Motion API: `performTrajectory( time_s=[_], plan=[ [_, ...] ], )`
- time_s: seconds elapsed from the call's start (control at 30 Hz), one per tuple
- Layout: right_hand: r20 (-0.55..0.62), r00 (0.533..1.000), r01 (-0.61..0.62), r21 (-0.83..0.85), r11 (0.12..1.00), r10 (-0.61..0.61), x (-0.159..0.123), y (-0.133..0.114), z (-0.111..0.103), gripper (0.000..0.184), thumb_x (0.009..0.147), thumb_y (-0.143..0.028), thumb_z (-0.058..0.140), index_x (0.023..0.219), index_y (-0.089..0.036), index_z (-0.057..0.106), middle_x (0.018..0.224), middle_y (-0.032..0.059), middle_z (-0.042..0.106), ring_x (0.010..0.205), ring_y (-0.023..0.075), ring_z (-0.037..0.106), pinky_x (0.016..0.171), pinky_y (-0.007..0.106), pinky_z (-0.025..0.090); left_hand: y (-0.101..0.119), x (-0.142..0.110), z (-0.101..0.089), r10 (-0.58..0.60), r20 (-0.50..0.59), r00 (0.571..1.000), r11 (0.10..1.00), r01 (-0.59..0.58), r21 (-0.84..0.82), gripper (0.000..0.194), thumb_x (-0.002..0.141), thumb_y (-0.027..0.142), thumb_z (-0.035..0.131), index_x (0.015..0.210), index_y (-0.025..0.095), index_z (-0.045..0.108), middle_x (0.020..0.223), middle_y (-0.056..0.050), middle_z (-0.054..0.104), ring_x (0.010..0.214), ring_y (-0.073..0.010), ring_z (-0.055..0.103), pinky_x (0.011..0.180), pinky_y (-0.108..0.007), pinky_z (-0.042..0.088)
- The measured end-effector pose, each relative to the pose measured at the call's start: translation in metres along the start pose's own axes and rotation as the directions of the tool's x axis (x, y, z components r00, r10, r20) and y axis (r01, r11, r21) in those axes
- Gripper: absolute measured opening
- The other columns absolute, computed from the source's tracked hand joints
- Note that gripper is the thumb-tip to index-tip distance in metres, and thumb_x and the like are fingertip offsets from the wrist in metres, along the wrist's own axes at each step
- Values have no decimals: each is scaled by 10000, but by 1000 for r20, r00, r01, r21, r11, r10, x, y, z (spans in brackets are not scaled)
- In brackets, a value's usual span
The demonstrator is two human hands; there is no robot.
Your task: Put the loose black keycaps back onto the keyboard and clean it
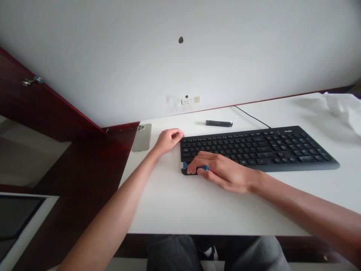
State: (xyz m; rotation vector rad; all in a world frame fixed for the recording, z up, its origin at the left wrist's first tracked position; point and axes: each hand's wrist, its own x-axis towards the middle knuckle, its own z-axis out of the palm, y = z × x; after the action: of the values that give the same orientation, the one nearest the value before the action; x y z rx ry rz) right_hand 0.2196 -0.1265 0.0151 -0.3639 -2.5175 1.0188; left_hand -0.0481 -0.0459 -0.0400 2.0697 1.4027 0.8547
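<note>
A black keyboard (262,146) lies across the white table (180,203). My left hand (168,140) rests at the keyboard's far left corner, fingers curled against its edge. My right hand (222,171) lies over the keyboard's near left corner, fingers pinched on a small blue tool (197,167) whose pale tip touches the corner. What kind of tool it is stays unclear.
A phone (141,137) lies face down at the table's left edge. A black pen-like object (218,123) sits behind the keyboard, beside its cable (251,117). Crumpled white cloth or paper (342,107) lies at the far right. Dark wood furniture (42,113) stands to the left.
</note>
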Motion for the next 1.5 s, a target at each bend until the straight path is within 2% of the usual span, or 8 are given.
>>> performTrajectory(
  time_s=[0.17, 0.27, 0.6, 0.87, 1.03, 1.2, 1.37, 1.5],
  plan=[
    [34, 999, 17, -80, 997, -14, 1, 0, 3, 338, 1053, -197, 359, 1209, -155, 655, 1120, 123, 681, 1012, 241, 591, 902, 397, 484, 0, 0, 0, 10, 1, 1000, 1000, -10, -3, 268, 974, 373, 576, 947, 197, 777, 1017, -54, 809, 916, -209, 730, 835, -300, 529],
    [4, 1000, 23, -106, 994, -22, 0, -1, 3, 331, 1034, -158, 372, 1212, -165, 650, 1110, 115, 672, 1005, 232, 588, 896, 385, 483, 0, 0, 1, 7, -4, 1000, 1000, -7, 5, 257, 972, 361, 578, 949, 200, 778, 1013, -51, 811, 914, -208, 733, 846, -300, 532],
    [16, 998, 57, -85, 995, -56, 0, -3, 2, 244, 1003, -144, 410, 1041, -171, 650, 980, 79, 651, 897, 206, 563, 822, 351, 456, 0, 0, 2, -7, -8, 1000, 1000, 7, 8, 252, 970, 358, 576, 938, 216, 782, 1026, -37, 814, 906, -205, 737, 863, -304, 542],
    [26, 998, 56, -215, 975, -51, 3, -3, 10, 261, 1018, -148, 410, 1133, -167, 642, 1043, 99, 654, 928, 222, 587, 842, 374, 477, -1, 0, 2, 14, -17, 1000, 1000, -14, 6, 235, 966, 353, 585, 945, 223, 780, 1027, -29, 813, 911, -196, 733, 867, -292, 542],
    [-9, 999, 51, -220, 974, -54, 3, -5, 6, 231, 1015, -148, 397, 1024, -188, 624, 946, 78, 636, 845, 210, 564, 784, 360, 476, -2, -1, 2, 17, -15, 1000, 1000, -17, 18, 245, 969, 348, 576, 951, 216, 781, 1018, -39, 812, 889, -196, 730, 845, -298, 542],
    [24, 999, 48, -208, 977, -44, 3, -4, 5, 249, 1030, -160, 408, 1143, -189, 627, 1065, 105, 662, 945, 227, 602, 841, 378, 494, -1, -1, 2, 15, -15, 1000, 1000, -15, 22, 254, 972, 354, 573, 959, 213, 783, 1017, -44, 810, 891, -196, 728, 850, -300, 539],
    [-16, 999, 49, -146, 988, -51, 3, -3, 5, 236, 1037, -162, 384, 1043, -187, 618, 980, 85, 656, 879, 210, 586, 812, 368, 489, -1, 0, 2, 19, -11, 1000, 999, -19, 28, 254, 970, 350, 574, 954, 209, 785, 1002, -45, 810, 878, -195, 726, 837, -298, 537],
    [38, 999, 34, -164, 986, -28, 3, -1, 8, 278, 1036, -160, 406, 1216, -183, 618, 1131, 111, 665, 1000, 226, 615, 878, 386, 509, -1, -1, 2, 14, -7, 1000, 1000, -14, 21, 257, 972, 356, 571, 955, 213, 783, 1014, -43, 811, 890, -198, 726, 853, -302, 540]
  ],
)
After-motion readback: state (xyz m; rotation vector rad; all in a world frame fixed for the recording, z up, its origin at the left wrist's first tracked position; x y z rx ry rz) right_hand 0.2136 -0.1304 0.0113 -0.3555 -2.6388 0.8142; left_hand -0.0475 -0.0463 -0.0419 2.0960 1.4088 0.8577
